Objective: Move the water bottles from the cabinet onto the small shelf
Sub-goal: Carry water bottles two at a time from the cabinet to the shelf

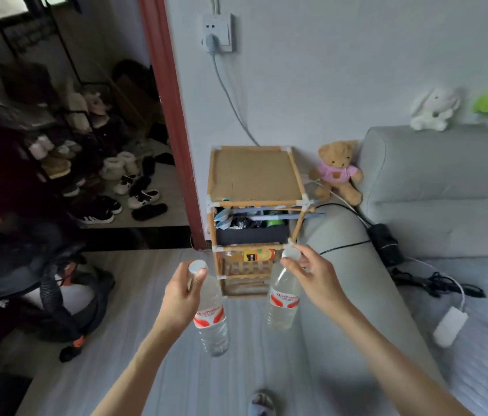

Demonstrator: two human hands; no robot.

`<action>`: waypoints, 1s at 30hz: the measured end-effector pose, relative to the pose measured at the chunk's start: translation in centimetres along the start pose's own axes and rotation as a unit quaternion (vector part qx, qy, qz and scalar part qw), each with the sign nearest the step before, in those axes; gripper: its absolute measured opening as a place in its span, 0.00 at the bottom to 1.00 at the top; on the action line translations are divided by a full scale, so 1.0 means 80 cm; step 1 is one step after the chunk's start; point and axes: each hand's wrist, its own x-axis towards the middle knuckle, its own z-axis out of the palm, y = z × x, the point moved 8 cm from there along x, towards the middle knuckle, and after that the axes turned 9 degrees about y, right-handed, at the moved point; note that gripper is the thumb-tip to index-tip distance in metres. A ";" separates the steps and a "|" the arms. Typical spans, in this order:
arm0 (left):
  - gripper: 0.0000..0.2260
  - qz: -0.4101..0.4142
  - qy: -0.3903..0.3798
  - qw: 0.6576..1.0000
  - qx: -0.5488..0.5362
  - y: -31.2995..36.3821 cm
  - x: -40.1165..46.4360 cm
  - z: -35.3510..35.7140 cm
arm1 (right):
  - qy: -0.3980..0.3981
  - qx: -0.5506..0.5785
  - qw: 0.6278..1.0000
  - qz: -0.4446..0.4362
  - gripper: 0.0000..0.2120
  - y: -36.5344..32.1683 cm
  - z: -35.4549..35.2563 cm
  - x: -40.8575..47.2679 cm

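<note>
The left hand (181,291) is holding a water bottle (211,319) by its capped neck. The right hand (311,273) is pinching a second water bottle (283,301) likewise, both grips closed around the necks, in front of the small shelf (254,175).

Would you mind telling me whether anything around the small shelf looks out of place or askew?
The orange drink bottle lies on its side inside the small shelf, and cables sprawl loosely on the bed. Otherwise nothing stands out.

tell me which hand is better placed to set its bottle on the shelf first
Right. The right hand holds its bottle right by the shelf front; the left hand and its bottle hang farther off.
</note>
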 end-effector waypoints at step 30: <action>0.12 0.086 -0.054 0.995 -0.011 0.133 0.626 0.233 | -0.037 -0.068 0.996 -0.051 0.21 -0.041 0.113 0.642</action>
